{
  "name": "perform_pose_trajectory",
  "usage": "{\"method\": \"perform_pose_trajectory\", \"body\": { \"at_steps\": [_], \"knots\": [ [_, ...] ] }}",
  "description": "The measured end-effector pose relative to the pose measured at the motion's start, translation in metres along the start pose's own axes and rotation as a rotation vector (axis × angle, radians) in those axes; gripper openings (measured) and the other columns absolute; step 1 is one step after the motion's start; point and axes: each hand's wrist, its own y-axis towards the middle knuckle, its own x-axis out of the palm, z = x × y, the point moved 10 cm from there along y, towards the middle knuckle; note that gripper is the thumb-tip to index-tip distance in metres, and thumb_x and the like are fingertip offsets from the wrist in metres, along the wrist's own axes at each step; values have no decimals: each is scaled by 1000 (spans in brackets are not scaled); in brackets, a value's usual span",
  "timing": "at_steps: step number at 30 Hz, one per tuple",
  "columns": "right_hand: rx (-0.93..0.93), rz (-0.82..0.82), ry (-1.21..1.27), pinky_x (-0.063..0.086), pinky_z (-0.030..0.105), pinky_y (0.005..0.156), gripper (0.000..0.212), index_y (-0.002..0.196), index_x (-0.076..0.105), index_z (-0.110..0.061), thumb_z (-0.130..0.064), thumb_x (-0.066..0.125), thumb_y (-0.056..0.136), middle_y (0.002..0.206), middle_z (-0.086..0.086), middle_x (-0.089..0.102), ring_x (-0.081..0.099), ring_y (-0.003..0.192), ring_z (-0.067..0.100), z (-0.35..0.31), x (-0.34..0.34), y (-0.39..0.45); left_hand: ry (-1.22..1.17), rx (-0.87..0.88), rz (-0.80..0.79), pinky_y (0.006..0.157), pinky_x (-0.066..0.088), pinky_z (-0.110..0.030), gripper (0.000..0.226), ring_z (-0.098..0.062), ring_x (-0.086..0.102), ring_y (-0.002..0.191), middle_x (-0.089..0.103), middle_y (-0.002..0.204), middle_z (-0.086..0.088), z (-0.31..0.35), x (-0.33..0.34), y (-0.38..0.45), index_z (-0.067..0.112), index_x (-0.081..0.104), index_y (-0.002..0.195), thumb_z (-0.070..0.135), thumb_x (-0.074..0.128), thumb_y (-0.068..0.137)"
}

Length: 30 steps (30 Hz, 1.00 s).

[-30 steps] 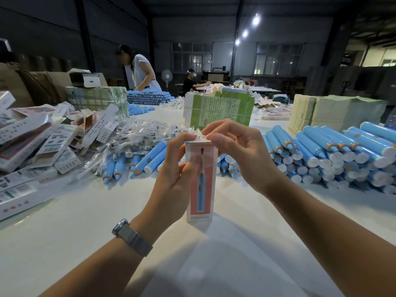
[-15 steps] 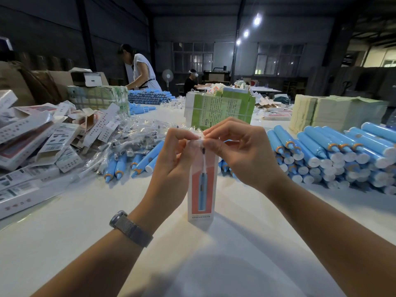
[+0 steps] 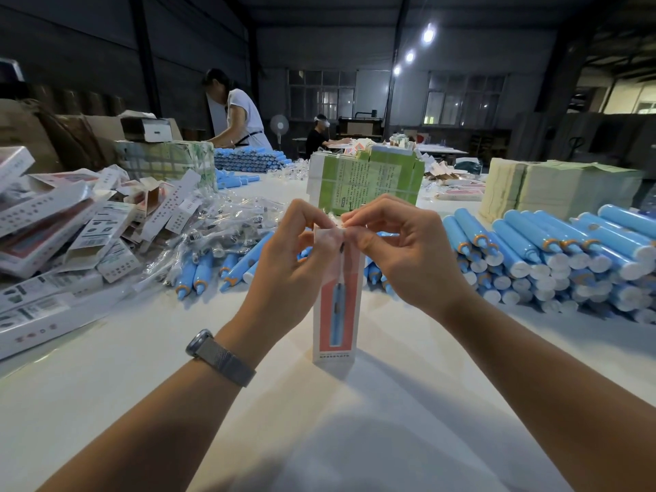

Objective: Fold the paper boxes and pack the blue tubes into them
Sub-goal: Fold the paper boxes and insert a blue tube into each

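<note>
Paper box (image 3: 335, 314): upright on white table (image 3: 142, 367), in front of green carton stack (image 3: 365, 182). Left hand (image 3: 284, 275) and right hand (image 3: 408, 257) pinch its top flap; box body hangs below both grips.

Box (image 3: 335, 307): white card, front panel salmon-red, printed with a blue brush with a dark head, a line of dark print beneath; tubes (image 3: 553, 253): light blue bodies, white end caps, orange collars at the necks; table (image 3: 106, 378): plain white. Flat cartons (image 3: 53, 221): white with grey-black print and red faces; bundle (image 3: 365, 182): green and white panels with dark text; paper stack (image 3: 561, 188): pale cream-green; watch (image 3: 220, 356): grey mesh strap; sachets (image 3: 220, 229): clear film, black-and-white brush heads inside.
</note>
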Motion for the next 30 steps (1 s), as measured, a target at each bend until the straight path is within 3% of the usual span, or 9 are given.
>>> {"method": "perform_pose_trajectory", "body": {
  "at_steps": [5, 8, 10, 14, 17, 20, 22, 26, 30],
  "knots": [
    [6, 4, -47, 60, 43, 66, 6, 87, 72, -15, -8, 70, 87, 89, 2, 72, 69, 81, 20, 2, -1, 2, 42, 39, 53, 77, 51, -25, 9, -8, 63, 86, 64, 89, 18, 4, -8, 6, 20, 56, 82, 16, 59, 90],
    [-4, 2, -55, 59, 33, 62, 7, 87, 72, -17, -11, 69, 87, 83, -2, 72, 69, 76, 18, 0, -1, 4, 63, 52, 61, 76, 52, -30, 11, -12, 63, 83, 65, 84, 15, 5, -11, 8, 26, 57, 80, 22, 61, 89],
    [-10, -8, -43, 59, 32, 63, 6, 88, 72, -14, -9, 68, 88, 81, 0, 72, 69, 74, 22, -1, -1, 5, 87, 69, 63, 69, 47, -25, 12, -7, 59, 75, 62, 77, 16, 8, -11, 9, 28, 56, 79, 26, 60, 90],
    [2, -21, -7, 58, 42, 66, 6, 89, 71, -9, -6, 66, 89, 78, 3, 70, 68, 74, 34, -4, -1, 7, 112, 77, 92, 67, 41, -19, 18, -2, 53, 65, 57, 68, 21, 10, -11, 10, 30, 53, 78, 22, 61, 92],
    [12, -42, 45, 56, 52, 67, 7, 91, 69, -5, -1, 63, 91, 77, 6, 69, 71, 75, 30, -8, -2, 8, 112, 84, 109, 68, 41, -20, 18, -2, 51, 63, 56, 68, 22, 11, -11, 10, 31, 52, 79, 23, 62, 92],
    [14, -88, 34, 51, 60, 59, 12, 90, 69, -10, -1, 62, 92, 80, 11, 68, 65, 77, 48, -10, -2, 9, 55, 74, 75, 67, 42, -17, 15, -3, 54, 66, 58, 73, 22, 9, -9, 10, 33, 54, 82, 26, 63, 91],
    [21, -128, 15, 50, 62, 57, 14, 91, 70, -13, -1, 63, 92, 80, 5, 67, 60, 74, 55, -11, 0, 11, 23, 75, 43, 66, 43, -16, 14, -2, 56, 68, 59, 77, 22, 8, -9, 9, 33, 55, 86, 25, 64, 92],
    [82, -201, 40, 61, 38, 63, 18, 89, 71, -18, -1, 63, 92, 77, -12, 67, 72, 73, 27, -9, 2, 13, 16, 111, 14, 77, 55, -38, 13, -7, 58, 90, 59, 91, 20, 12, -10, 8, 36, 54, 97, 30, 62, 89],
    [102, -265, -25, 61, 48, 67, 20, 90, 71, -22, -4, 63, 93, 80, -12, 71, 74, 80, 20, -7, 2, 15, 56, 138, -7, 85, 56, -49, 13, -7, 59, 94, 60, 93, 18, 16, -9, 6, 38, 55, 98, 30, 61, 91]
  ]
}}
